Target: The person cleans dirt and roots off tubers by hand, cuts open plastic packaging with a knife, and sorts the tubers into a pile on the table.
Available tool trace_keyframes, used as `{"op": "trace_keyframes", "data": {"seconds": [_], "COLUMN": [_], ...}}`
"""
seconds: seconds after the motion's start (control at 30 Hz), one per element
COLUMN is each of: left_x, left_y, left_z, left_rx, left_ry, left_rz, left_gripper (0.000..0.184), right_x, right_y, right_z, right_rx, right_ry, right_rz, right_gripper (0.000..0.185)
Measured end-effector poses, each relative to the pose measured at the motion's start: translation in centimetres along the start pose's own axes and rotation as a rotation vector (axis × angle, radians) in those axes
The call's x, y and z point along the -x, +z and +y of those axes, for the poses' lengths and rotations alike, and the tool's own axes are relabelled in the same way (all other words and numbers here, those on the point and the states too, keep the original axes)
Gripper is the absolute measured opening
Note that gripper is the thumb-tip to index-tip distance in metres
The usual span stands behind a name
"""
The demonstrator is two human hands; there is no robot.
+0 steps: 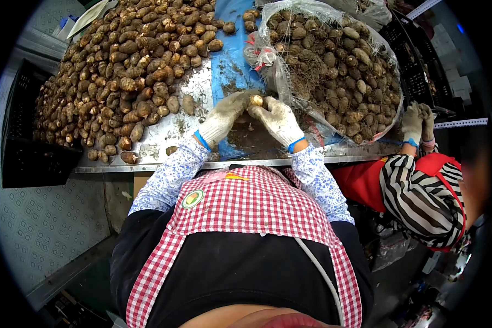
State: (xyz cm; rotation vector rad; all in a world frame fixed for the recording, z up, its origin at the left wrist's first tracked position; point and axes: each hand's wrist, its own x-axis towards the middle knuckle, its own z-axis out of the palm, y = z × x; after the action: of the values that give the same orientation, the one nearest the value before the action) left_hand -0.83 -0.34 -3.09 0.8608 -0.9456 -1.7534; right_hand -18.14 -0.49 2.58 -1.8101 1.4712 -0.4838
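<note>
My left hand [226, 116], in a dirty white work glove, has its fingers closed around a small taro [256, 100]; only the pale end of it shows. My right hand [280, 121], gloved the same way, meets it from the other side with its thumb and fingers closed at the taro. Most of the taro is hidden by the gloves. Both hands are above the metal table [194, 82], over a soiled blue sheet [228, 54]. Close to the right hand lies an open clear plastic sack [281, 90] full of taros with rootlets.
A large heap of taros [131, 71] covers the table's left side. Black plastic crates stand at the left edge [30, 156] and at the far right [415, 49]. On the right a co-worker's gloved hands [415, 123] are at the table's edge, beside the sack.
</note>
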Motion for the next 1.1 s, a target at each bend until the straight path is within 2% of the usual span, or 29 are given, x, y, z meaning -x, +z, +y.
{"op": "trace_keyframes", "data": {"seconds": [0.03, 0.1, 0.17, 0.27, 0.37, 0.4, 0.43, 0.5, 0.57, 0.7, 0.73, 0.83, 0.87, 0.97, 1.07, 1.1], "left_x": [-0.3, 0.3, 0.9, 0.5, 0.5, 0.5, 0.6, 1.1, 0.7, -0.4, -0.2, -0.9, -0.2, -0.1, -1.1, -1.3], "left_y": [-0.5, -0.4, 0.1, -1.9, -2.9, -2.6, -2.2, -0.7, -0.4, 0.3, 0.6, -1.8, -0.8, 0.4, 0.2, 0.3], "left_z": [0.2, 1.3, 3.2, 1.6, 0.3, 0.6, 1.0, 2.0, 1.2, 2.3, 3.0, 1.3, 2.5, 2.6, 1.7, 1.5], "left_rx": [-0.065, -0.102, -0.050, 0.303, 0.777, 0.779, 0.785, 0.798, 0.670, 0.320, 0.108, 0.145, 0.000, -0.110, -0.002, 0.035], "left_ry": [0.080, 0.065, -0.111, -0.175, -0.308, -0.313, -0.334, -0.387, -0.304, -0.156, -0.196, -0.203, -0.156, -0.246, -0.264, -0.272], "left_rz": [-0.055, -0.098, -0.081, -0.183, -0.173, -0.192, -0.153, -0.075, -0.203, -0.328, -0.183, -0.278, -0.270, -0.099, -0.023, 0.010], "left_gripper": [0.046, 0.045, 0.042, 0.041, 0.041, 0.043, 0.041, 0.039, 0.040, 0.042, 0.042, 0.040, 0.040, 0.042, 0.037, 0.036], "right_x": [0.0, 0.1, 0.1, -0.1, -0.4, 0.0, 0.1, 0.7, 1.0, 0.2, 0.4, 0.8, 0.6, 0.6, 0.5, 0.8], "right_y": [0.0, 0.4, 0.2, 0.9, 0.6, -0.3, -0.6, -1.1, -0.8, -0.3, -0.1, 0.3, 0.6, 0.4, 0.8, 1.2], "right_z": [-0.2, 0.1, 0.1, 1.4, 2.6, 2.5, 2.4, 0.3, -0.2, 1.1, 0.8, 0.4, 0.6, 0.4, 1.6, 1.7], "right_rx": [-0.007, 0.140, 0.196, 0.318, -0.002, -0.031, -0.258, -0.332, -0.035, -0.383, -0.375, -0.117, 0.096, 0.360, 0.324, 0.358], "right_ry": [0.004, -0.127, -0.252, -0.561, -0.244, -0.172, -0.153, -0.171, -0.324, 0.055, 0.071, -0.050, -0.130, -0.140, -0.116, -0.178], "right_rz": [0.005, 0.059, 0.083, 0.163, 0.228, 0.236, 0.217, 0.101, 0.193, -0.016, 0.015, 0.067, 0.143, 0.166, 0.031, 0.043], "right_gripper": [0.043, 0.037, 0.032, 0.022, 0.017, 0.028, 0.041, 0.049, 0.054, 0.056, 0.054, 0.047, 0.046, 0.040, 0.037, 0.039]}}
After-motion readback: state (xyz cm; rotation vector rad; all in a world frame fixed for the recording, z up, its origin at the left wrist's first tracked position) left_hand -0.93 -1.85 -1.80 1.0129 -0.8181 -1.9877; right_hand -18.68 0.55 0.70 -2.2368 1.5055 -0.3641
